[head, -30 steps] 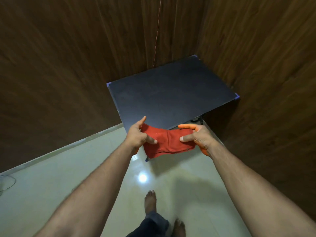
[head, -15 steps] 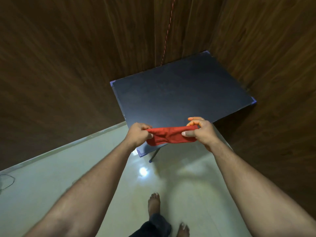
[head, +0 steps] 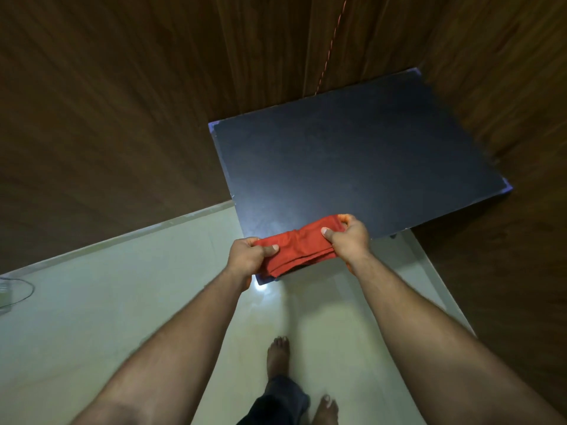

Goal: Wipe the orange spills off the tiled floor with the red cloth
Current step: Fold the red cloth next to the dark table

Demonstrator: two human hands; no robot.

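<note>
The red cloth (head: 299, 248), folded into a narrow band, is stretched between both hands over the near corner of a dark table (head: 362, 161). My left hand (head: 250, 256) grips its left end, thumb on top. My right hand (head: 348, 236) grips its right end, and its fingertips look orange-stained. The pale green tiled floor (head: 122, 302) lies below. No orange spill shows on the visible tiles.
Brown wood-grain walls (head: 107, 118) close in the corner behind and to the right of the table. A thin cable loop (head: 18, 291) lies on the floor at the far left. My bare feet (head: 277, 355) stand on the tiles beneath my arms.
The cloth went from a loose wider piece to a tighter folded band between my hands. The view has shifted, so the table now sits further right and both hands are over its near corner.
</note>
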